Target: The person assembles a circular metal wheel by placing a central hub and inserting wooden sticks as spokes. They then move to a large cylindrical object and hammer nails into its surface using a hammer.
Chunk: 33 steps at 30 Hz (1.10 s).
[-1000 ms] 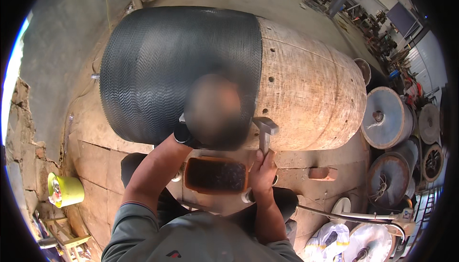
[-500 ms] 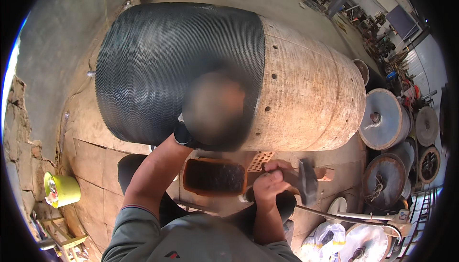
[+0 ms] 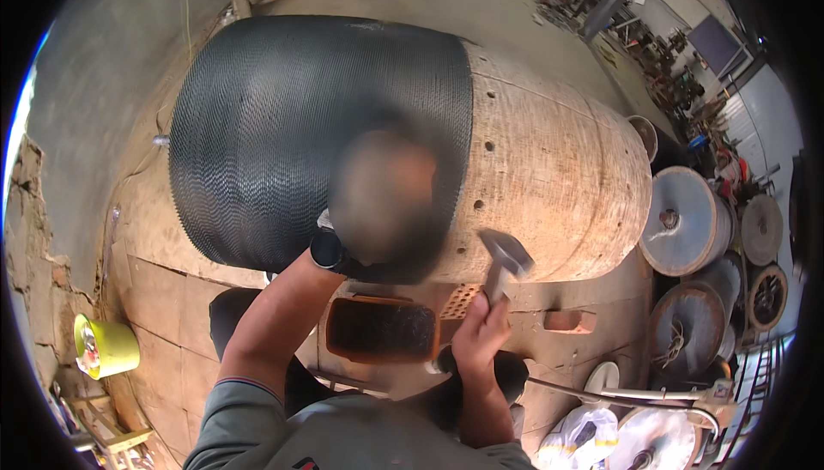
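Observation:
A large drum lies on its side before me. Its left part is covered in dark, ridged, wire-like mesh (image 3: 257, 144), and its right part is bare pale wood (image 3: 558, 161) with a row of small holes. My right hand (image 3: 481, 333) grips a hammer (image 3: 502, 264) by its handle. The hammer's metal head is up in front of the wood's near side, right of the mesh edge. My left hand (image 3: 326, 219) reaches to the near side of the mesh close to that edge. A blurred patch hides its fingers; a dark band circles the wrist.
An orange-rimmed dark tray (image 3: 382, 330) sits between my knees, beside a perforated brick (image 3: 461, 300). Another brick (image 3: 570, 321) lies to the right. Several large spools (image 3: 678, 221) stand at right, near a white plastic bag (image 3: 582, 440). A yellow-green bucket (image 3: 112, 346) is at left.
My right hand has swung the hammer up and to the left, from low beside the brick to in front of the drum. My left arm stays nearly in place.

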Motion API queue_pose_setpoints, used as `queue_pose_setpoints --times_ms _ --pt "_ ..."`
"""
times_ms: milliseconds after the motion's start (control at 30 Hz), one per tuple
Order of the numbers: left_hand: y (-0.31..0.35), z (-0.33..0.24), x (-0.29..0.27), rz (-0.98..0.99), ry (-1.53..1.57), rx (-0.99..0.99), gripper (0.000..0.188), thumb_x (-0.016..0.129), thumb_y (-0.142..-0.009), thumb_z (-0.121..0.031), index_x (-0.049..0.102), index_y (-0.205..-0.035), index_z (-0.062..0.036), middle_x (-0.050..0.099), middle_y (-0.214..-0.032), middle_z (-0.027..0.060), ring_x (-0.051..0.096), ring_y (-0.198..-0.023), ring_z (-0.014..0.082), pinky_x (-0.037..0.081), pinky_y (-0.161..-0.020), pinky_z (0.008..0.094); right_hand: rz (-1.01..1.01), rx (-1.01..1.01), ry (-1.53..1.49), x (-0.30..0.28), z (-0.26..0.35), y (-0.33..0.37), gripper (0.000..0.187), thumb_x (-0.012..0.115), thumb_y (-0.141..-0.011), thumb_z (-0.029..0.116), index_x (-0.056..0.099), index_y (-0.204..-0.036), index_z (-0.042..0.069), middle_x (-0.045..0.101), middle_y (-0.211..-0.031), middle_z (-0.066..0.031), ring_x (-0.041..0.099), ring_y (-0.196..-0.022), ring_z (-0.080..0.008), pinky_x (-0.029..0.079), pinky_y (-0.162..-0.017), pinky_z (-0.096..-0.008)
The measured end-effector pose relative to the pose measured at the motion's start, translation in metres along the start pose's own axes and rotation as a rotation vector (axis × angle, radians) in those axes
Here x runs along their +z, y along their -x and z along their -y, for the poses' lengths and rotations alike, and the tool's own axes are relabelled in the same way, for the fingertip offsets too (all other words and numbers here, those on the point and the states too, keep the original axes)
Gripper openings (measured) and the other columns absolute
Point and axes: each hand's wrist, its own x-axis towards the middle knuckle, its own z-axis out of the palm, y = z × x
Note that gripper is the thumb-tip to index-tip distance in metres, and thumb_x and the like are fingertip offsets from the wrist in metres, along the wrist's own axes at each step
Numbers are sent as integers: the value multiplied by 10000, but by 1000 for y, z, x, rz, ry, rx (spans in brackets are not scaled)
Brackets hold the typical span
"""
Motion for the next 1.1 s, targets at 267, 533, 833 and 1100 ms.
queue_pose_setpoints --times_ms 267,533,833,1100 --pt "-6 10 13 33 12 -77 390 771 -718 -97 702 -1102 -103 596 -1101 91 636 -997 311 554 -895 500 135 33 210 5 9 -20 175 488 -1077 139 496 -1033 -30 562 -748 -69 476 -556 -137 395 -524 -262" --pt "-27 19 2 138 47 -285 439 705 -788 -41 671 -1224 -86 584 -1181 147 609 -1067 336 517 -918 506 78 -76 303 6 1 -24 140 549 -1038 100 501 -1068 -29 580 -753 -264 584 -646 -477 441 -526 -513" --pt "33 -89 -15 63 315 -510 551 698 -818 43 600 -1341 -102 674 -1069 80 632 -995 314 526 -898 443 108 70 146 6 -19 18 191 597 -1038 150 516 -1054 -23 616 -777 -301 615 -751 -534 463 -603 -576" --pt "34 -91 -19 249 325 -531 611 708 -823 30 552 -1400 -100 690 -994 54 607 -1022 325 491 -950 449 120 85 124 11 -27 22 201 602 -1039 151 537 -1093 -31 623 -780 -294 616 -735 -524 456 -591 -563"
